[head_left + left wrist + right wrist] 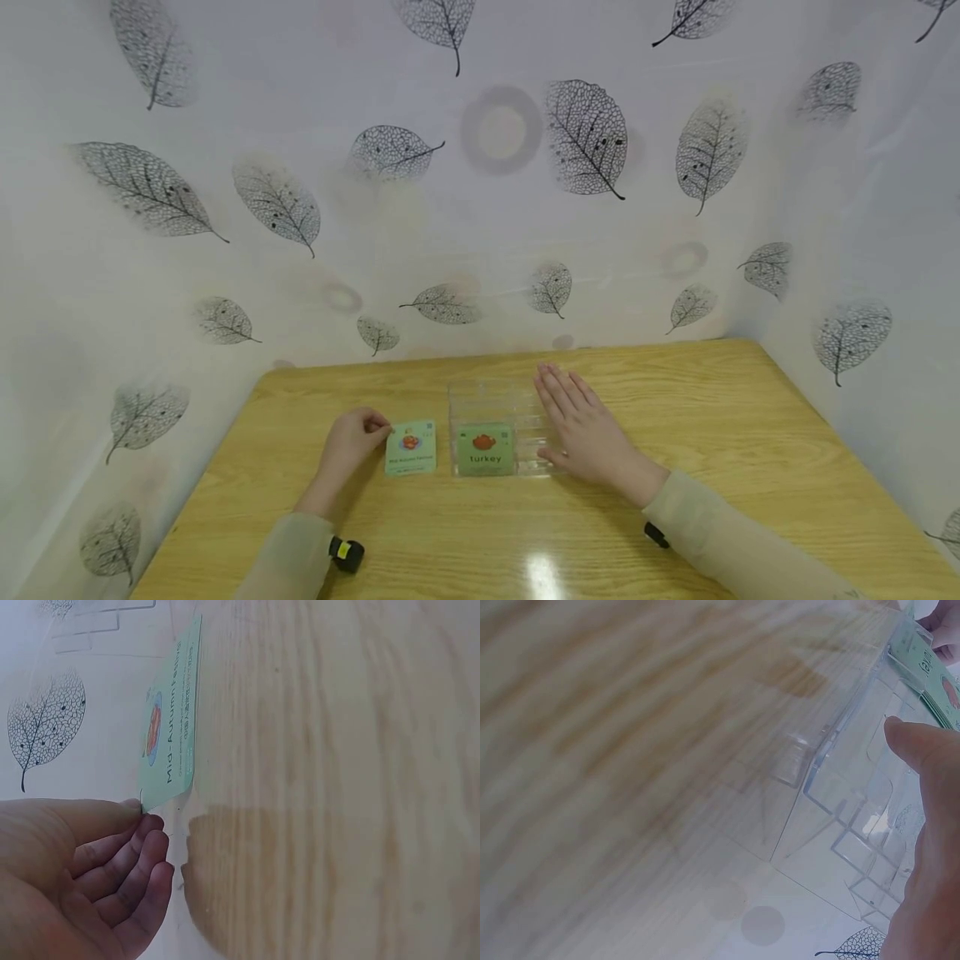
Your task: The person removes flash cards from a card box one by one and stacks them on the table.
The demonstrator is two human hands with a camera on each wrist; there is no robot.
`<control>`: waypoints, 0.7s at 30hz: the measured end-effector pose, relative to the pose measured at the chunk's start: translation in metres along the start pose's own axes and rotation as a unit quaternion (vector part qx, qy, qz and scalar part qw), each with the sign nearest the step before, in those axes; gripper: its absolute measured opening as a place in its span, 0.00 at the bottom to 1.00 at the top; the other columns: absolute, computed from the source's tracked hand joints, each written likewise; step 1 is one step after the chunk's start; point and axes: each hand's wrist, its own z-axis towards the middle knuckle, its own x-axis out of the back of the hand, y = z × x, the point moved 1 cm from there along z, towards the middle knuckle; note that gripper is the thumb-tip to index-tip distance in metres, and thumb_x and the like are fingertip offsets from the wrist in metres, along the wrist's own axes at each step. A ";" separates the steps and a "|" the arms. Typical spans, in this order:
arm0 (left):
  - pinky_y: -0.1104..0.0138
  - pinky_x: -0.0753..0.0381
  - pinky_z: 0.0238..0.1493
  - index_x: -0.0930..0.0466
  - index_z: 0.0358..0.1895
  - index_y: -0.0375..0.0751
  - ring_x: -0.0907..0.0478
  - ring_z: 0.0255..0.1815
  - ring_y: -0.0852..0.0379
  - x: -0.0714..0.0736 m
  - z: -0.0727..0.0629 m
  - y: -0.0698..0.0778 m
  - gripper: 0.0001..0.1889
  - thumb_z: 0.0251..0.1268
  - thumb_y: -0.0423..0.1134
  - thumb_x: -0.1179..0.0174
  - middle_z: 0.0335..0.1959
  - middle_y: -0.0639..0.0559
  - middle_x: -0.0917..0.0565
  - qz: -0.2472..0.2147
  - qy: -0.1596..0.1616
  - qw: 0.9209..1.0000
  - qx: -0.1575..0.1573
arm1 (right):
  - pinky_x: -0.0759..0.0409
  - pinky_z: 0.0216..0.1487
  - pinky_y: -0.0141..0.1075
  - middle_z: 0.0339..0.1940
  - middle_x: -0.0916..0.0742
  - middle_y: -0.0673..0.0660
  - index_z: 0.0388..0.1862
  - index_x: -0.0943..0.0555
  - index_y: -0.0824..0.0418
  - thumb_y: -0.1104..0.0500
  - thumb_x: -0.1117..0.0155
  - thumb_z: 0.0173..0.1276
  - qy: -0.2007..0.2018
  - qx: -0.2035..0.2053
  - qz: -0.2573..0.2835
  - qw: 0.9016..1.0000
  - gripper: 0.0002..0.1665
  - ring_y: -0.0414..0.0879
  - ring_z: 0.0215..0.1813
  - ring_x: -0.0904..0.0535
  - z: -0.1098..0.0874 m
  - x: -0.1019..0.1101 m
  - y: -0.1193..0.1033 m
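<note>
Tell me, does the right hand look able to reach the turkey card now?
Probably yes: the right hand is at the clear holder, close to the turkey card, whose upper edge looks uncovered.

a leaf-printed backdrop (480, 217) stands behind the wooden table (450, 533).

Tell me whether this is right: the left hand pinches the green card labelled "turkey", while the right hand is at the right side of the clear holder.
The label is wrong: the left hand pinches the green card labelled "Mid-Autumn Festival", as the left wrist view shows. The right hand is indeed at the right side of the clear holder.
</note>
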 end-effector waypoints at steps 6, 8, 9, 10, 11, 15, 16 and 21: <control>0.65 0.20 0.39 0.12 0.39 0.33 0.18 0.35 0.54 0.001 -0.001 -0.001 0.03 0.69 0.31 0.32 0.33 0.45 0.12 -0.014 -0.006 1.000 0.007 | 0.51 0.89 0.55 0.90 0.49 0.66 0.87 0.51 0.69 0.27 0.36 0.71 0.000 0.002 -0.001 1.000 0.66 0.62 0.89 0.50 0.000 0.000 0.001; 0.63 0.19 0.39 0.12 0.40 0.33 0.18 0.35 0.53 0.001 -0.001 -0.001 0.04 0.70 0.31 0.32 0.33 0.45 0.12 -0.013 -0.006 1.000 0.007 | 0.51 0.89 0.55 0.89 0.48 0.67 0.87 0.51 0.69 0.28 0.36 0.70 0.001 0.002 0.000 1.000 0.66 0.62 0.89 0.49 0.000 0.000 0.001; 0.63 0.18 0.39 0.12 0.40 0.33 0.18 0.35 0.53 0.001 -0.001 -0.001 0.04 0.70 0.31 0.33 0.34 0.45 0.12 -0.012 -0.006 1.000 0.005 | 0.51 0.89 0.55 0.89 0.48 0.67 0.87 0.51 0.69 0.28 0.36 0.70 0.001 0.002 0.000 1.000 0.66 0.62 0.89 0.49 0.000 0.001 0.001; 0.62 0.18 0.40 0.13 0.40 0.33 0.17 0.36 0.53 0.001 -0.001 -0.002 0.04 0.70 0.31 0.33 0.34 0.45 0.11 -0.010 -0.005 1.000 0.004 | 0.51 0.89 0.55 0.89 0.48 0.67 0.87 0.51 0.69 0.28 0.36 0.70 0.001 0.002 0.001 1.000 0.66 0.62 0.89 0.49 0.000 0.001 0.001; 0.61 0.18 0.40 0.12 0.40 0.33 0.17 0.36 0.53 0.001 -0.001 -0.002 0.04 0.70 0.31 0.33 0.34 0.45 0.11 -0.009 -0.006 1.000 0.003 | 0.51 0.89 0.55 0.89 0.48 0.67 0.87 0.51 0.69 0.28 0.36 0.70 -0.001 0.002 0.003 1.000 0.66 0.62 0.89 0.50 0.000 0.001 0.001; 0.61 0.18 0.41 0.12 0.40 0.34 0.17 0.37 0.53 0.000 0.000 -0.003 0.04 0.70 0.32 0.33 0.35 0.45 0.11 -0.008 -0.006 1.000 0.009 | 0.50 0.89 0.56 0.89 0.48 0.67 0.87 0.50 0.69 0.28 0.35 0.70 0.000 0.001 0.007 1.000 0.67 0.62 0.90 0.50 0.000 0.002 0.000; 0.60 0.18 0.41 0.12 0.40 0.34 0.17 0.37 0.52 0.000 0.000 -0.003 0.04 0.70 0.32 0.33 0.35 0.45 0.12 -0.008 -0.006 1.000 0.010 | 0.50 0.89 0.56 0.89 0.48 0.67 0.87 0.50 0.69 0.28 0.35 0.70 0.000 0.001 0.008 1.000 0.67 0.62 0.89 0.50 0.000 0.003 0.000; 0.60 0.17 0.43 0.12 0.42 0.34 0.17 0.38 0.52 0.000 0.001 -0.004 0.05 0.71 0.33 0.33 0.36 0.44 0.11 -0.006 -0.005 1.000 0.022 | 0.50 0.89 0.56 0.89 0.47 0.67 0.86 0.50 0.69 0.28 0.35 0.70 0.001 0.001 0.007 1.000 0.67 0.62 0.89 0.47 0.000 0.001 0.001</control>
